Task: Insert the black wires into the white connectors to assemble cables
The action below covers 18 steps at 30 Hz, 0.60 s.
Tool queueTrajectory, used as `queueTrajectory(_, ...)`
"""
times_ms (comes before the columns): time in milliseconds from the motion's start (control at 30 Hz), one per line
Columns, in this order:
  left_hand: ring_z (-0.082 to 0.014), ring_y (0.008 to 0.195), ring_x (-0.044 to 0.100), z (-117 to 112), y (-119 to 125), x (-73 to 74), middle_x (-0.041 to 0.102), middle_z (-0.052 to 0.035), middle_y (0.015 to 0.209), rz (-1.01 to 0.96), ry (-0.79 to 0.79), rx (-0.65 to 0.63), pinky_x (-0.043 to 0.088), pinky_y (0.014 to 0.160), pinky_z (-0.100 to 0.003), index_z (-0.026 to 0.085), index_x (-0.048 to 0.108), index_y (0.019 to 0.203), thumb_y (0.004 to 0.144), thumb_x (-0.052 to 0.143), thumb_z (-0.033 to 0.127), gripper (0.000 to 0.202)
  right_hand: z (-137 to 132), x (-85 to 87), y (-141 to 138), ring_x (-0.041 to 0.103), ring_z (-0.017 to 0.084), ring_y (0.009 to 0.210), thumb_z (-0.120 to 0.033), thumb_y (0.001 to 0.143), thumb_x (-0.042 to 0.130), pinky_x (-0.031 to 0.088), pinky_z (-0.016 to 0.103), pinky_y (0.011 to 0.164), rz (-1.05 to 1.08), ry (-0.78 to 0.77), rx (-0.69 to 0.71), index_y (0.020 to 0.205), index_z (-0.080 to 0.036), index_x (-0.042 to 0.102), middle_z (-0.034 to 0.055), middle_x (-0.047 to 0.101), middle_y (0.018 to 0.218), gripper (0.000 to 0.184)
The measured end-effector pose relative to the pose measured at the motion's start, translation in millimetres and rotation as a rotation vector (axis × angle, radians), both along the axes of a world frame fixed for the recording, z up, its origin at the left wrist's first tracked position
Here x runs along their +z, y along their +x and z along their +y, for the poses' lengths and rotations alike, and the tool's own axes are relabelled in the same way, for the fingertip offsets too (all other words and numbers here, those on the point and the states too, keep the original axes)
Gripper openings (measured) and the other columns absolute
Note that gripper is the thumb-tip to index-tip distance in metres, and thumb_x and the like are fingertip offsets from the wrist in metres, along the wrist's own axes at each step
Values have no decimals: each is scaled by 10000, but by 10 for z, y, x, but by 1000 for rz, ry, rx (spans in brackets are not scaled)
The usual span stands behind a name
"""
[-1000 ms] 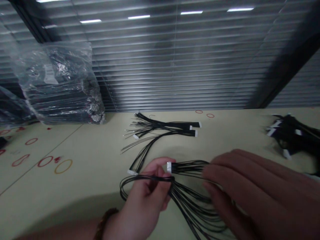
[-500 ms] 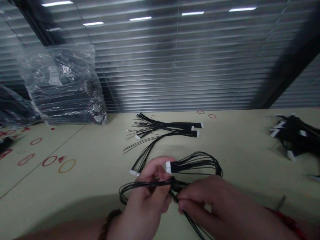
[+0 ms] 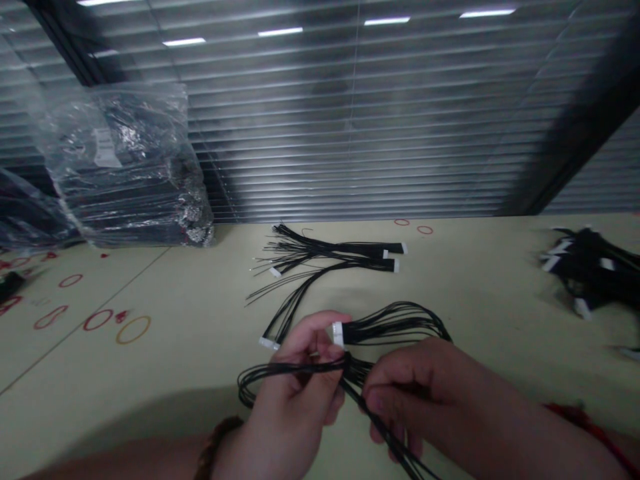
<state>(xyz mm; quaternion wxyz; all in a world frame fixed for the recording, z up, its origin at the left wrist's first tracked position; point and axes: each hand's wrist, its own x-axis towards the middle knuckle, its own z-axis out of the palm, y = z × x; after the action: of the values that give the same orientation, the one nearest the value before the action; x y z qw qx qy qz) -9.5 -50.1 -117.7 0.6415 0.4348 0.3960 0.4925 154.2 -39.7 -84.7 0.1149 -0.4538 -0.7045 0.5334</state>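
Note:
My left hand (image 3: pixel 305 387) pinches a black wire harness (image 3: pixel 400 320) with a white connector (image 3: pixel 338 333) at its end, beside my fingertips. Some of its wires loop out left past my wrist, while others arch to the right. My right hand (image 3: pixel 420 393) has thumb and fingers closed on the wires running down to the lower right. Where the bundle crosses under my left thumb, details are hidden. Beyond my hands lie several more black harnesses (image 3: pixel 340 252) with white connectors and loose wire ends.
A clear plastic bag (image 3: pixel 125 173) full of black cables stands at the back left. Red rubber bands (image 3: pixel 99 320) and a yellow one (image 3: pixel 133 329) lie on the pale table (image 3: pixel 190 347). A pile of black harnesses (image 3: pixel 595 267) sits at the right. Window blinds (image 3: pixel 300 133) rise behind.
My right hand has shifted slightly right and up along the wires, with its fingers still closed on them. My left hand stays almost in place.

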Motion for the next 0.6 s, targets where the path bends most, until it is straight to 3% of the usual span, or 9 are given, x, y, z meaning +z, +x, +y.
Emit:
queueTrajectory(233,-36,418,278,-11,14,11,387,83,583,2,86,16,221,367,-141,193,535,966,855,570,250,129,20,45,-12,425,52,520,-183,788,461,285,162,469,-115,202,4,624,-160,604,-43,527,553,219)
queueTrajectory(433,-38,422,280,-16,7,-23,388,82,587,-15,72,3,229,376,-140,219,542,989,853,560,205,138,31,77,47,375,39,499,-169,812,477,266,153,457,-94,201,34,593,-157,554,-61,459,518,232)
queueTrajectory(600,-35,420,288,-13,5,-37,397,79,597,-30,54,10,231,377,-142,223,552,974,841,576,200,138,36,77,56,418,50,534,-184,823,458,302,163,487,-117,246,29,615,-167,555,-56,507,563,230)
